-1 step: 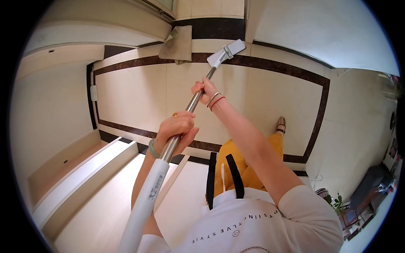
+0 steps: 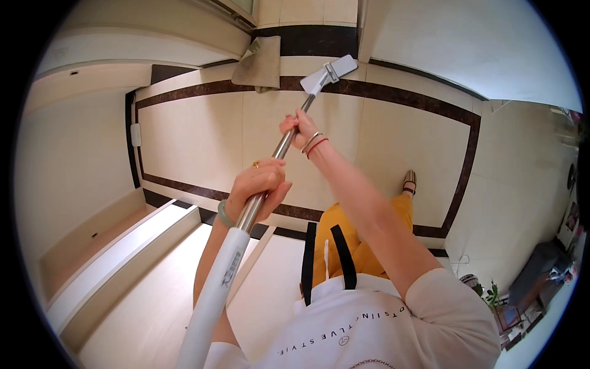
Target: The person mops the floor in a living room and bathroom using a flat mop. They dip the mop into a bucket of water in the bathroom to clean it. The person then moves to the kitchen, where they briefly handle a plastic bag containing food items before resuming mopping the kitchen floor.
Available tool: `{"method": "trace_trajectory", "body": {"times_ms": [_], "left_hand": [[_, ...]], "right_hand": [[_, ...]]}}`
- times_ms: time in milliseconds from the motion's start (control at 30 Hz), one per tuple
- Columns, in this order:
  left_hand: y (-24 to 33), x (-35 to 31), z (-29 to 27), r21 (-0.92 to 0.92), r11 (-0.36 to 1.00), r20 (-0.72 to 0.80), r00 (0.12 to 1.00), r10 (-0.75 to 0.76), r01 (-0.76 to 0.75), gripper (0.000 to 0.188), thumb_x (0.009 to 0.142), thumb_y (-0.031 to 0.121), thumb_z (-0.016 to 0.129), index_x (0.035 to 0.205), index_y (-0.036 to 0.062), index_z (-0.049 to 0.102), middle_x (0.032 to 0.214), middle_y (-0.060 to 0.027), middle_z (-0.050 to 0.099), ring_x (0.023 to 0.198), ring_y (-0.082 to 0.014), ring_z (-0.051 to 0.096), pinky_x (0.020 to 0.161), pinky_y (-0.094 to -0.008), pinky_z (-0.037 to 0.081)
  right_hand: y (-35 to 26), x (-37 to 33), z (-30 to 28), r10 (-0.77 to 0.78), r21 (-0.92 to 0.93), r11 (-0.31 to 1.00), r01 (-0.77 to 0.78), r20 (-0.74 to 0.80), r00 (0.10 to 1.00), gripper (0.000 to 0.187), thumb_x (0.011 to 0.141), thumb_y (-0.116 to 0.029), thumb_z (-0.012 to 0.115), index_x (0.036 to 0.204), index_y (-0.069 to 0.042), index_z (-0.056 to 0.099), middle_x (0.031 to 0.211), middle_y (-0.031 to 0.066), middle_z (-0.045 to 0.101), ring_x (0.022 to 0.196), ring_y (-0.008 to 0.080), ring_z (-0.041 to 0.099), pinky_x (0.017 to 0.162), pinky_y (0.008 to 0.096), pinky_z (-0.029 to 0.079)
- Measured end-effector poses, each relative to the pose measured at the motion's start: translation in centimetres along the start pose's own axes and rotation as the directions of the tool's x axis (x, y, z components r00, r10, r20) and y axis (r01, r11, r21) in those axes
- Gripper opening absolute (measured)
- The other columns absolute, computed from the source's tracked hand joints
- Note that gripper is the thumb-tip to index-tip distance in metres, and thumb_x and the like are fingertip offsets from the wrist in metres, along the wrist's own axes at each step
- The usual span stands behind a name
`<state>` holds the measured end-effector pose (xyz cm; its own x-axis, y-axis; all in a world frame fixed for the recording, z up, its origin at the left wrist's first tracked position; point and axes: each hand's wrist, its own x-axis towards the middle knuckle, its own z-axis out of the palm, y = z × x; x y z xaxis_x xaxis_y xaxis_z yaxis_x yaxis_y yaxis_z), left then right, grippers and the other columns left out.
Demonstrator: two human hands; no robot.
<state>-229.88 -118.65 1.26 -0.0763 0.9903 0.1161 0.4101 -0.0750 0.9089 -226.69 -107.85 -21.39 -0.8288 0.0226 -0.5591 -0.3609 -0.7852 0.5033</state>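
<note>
I hold a flat mop slantwise, its white rectangular head [image 2: 329, 73] on the tiled floor near the dark border strip. Its pole [image 2: 283, 147] is shiny metal, with a white grip sleeve [image 2: 212, 301] at the near end. My left hand [image 2: 258, 187], with a ring and a green bangle, is wrapped round the metal just above that sleeve. Farther along the pole, my right hand [image 2: 298, 129] is closed round it close to the mop head. A silver bangle and a red cord circle the right wrist.
A grey-beige cloth mat [image 2: 258, 64] lies folded over by the doorway, left of the mop head. White walls and a door frame [image 2: 361, 31] stand beyond. My shoe [image 2: 410, 180] is at right. Furniture [image 2: 538, 270] and a plant [image 2: 492, 297] stand far right.
The near end of the mop's pole has shifted very slightly right. Both hands keep their hold, and the mop head is almost in the same place.
</note>
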Motion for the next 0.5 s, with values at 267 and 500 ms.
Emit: {"method": "trace_trajectory", "body": {"times_ms": [267,500], "left_hand": [[-4.6,-7.4,3.0,-0.27,0.963,-0.707,0.676,-0.207,0.012,0.023,0.096,0.013,0.048,0.075,0.0045,0.046,0.082,-0.0097,0.057,0.091,-0.0221,0.057,0.103,-0.0503,0.035],[-6.9,-3.7,3.0,-0.232,0.965,-0.736,0.67,-0.091,-0.123,0.027,0.094,0.005,0.044,0.068,0.0063,0.041,0.059,-0.0023,0.045,0.059,-0.0155,0.048,0.083,-0.0436,0.046]], "right_hand": [[4.9,3.3,0.7,-0.341,-0.419,0.894,0.157,-0.411,0.845,0.022,0.096,-0.022,0.041,0.083,-0.005,0.037,0.063,0.0036,0.039,0.049,0.0128,0.042,0.045,0.025,0.039],[1.1,6.2,-0.2,-0.172,-0.346,0.938,0.031,-0.386,0.906,0.023,0.09,-0.015,0.035,0.068,-0.01,0.031,0.054,-0.0012,0.031,0.043,0.0099,0.032,0.038,0.023,0.03]]}}
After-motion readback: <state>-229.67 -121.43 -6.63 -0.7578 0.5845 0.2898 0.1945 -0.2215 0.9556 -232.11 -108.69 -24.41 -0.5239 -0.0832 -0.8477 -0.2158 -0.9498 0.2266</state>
